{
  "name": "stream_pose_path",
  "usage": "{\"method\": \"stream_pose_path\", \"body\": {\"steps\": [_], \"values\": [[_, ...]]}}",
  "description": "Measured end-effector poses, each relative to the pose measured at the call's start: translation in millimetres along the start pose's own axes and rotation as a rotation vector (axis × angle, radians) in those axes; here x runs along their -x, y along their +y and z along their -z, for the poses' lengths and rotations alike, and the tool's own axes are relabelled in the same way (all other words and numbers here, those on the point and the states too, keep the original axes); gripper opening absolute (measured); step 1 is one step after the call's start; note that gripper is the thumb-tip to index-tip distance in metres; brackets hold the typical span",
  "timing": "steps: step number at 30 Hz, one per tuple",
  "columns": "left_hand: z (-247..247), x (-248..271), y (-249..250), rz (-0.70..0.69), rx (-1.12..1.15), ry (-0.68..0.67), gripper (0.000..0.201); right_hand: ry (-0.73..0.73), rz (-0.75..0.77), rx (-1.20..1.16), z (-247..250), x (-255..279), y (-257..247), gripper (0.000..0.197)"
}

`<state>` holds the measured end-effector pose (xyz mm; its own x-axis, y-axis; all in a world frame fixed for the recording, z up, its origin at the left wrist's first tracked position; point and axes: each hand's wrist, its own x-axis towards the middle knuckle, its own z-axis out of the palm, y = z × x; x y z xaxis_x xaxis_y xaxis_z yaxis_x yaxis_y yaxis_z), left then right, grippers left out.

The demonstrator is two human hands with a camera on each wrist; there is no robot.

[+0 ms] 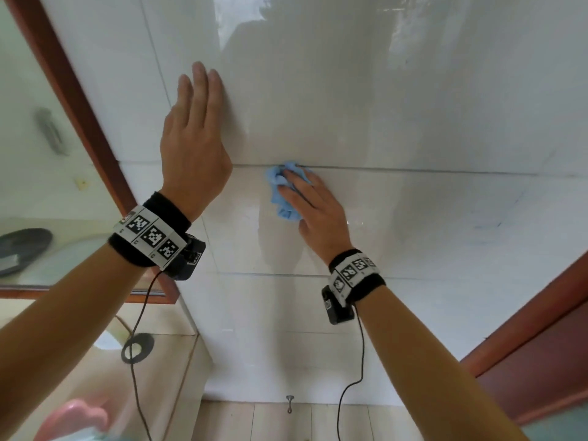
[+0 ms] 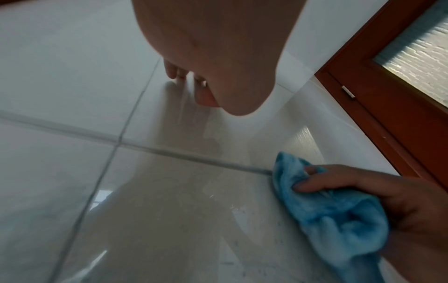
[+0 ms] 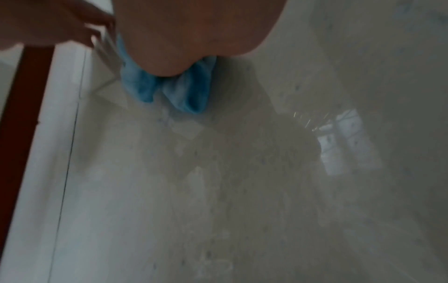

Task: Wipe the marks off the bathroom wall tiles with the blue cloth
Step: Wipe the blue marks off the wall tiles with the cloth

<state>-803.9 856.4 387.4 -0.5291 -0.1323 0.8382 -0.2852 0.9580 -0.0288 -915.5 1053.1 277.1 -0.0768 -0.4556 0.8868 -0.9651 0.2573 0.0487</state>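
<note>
- Your left hand (image 1: 194,148) lies flat on the wall tiles (image 1: 413,106), fingers straight, holding nothing.
- Your right hand (image 1: 313,214) fingers press the bunched blue cloth (image 1: 281,189) on the grout line (image 1: 429,170).

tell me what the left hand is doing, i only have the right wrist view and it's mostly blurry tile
Observer: The left hand lies flat on the wall tiles, fingers straight, up and to the left of the blue cloth. It holds nothing.
Operator: ok and where exactly is the cloth sitting
Observer: Its top edge is on the horizontal grout line; the rest hangs onto the tile below.
Operator: how is the right hand holding it
Observer: From the left wrist view, the right hand has its fingers curled into the bunched cloth, pressing it against the wall.
Operator: any marks left nearby
Observer: Faint dark scribbles show on the tile to the right of the right hand.
</note>
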Motion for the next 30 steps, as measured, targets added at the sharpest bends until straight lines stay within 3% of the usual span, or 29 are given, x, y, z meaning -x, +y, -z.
{"method": "stream_pose_path", "body": {"steps": [3, 7, 13, 17, 20, 26, 30], "values": [[9.9, 4.1, -18.8, -0.038, 0.139, 0.025, 0.087, 0.101, -0.077, 0.027, 25.8, -16.3, 1.5, 0.059], [12.4, 17.1, -30.2, 0.07, 0.155, 0.024, 0.087, 0.396, -0.28, -0.011, 52.8, -69.5, 11.1, 0.049], [2.4, 32.2, -52.1, 0.123, 0.159, -0.055, 0.09, 0.52, -0.374, -0.008, 12.4, -110.7, 7.5, 0.04], [0.0, 32.2, -62.4, 0.079, 0.162, -0.038, 0.093, 0.303, -0.096, 0.061, -37.6, -79.2, -14.2, 0.059], [4.0, 33.4, -74.5, 0.05, 0.156, -0.062, 0.094, 0.169, 0.108, 0.084, -74.6, -39.6, -32.7, 0.039], [13.8, 42.9, -91.6, 0.007, 0.136, -0.145, 0.095, 0.016, 0.243, -0.014, -125.8, 8.8, -66.5, 0.037], [15.7, 58.7, -90.4, 0.028, 0.163, -0.219, 0.098, -0.162, 0.3, -0.026, -139.7, 22.4, -75.3, 0.03]]}}
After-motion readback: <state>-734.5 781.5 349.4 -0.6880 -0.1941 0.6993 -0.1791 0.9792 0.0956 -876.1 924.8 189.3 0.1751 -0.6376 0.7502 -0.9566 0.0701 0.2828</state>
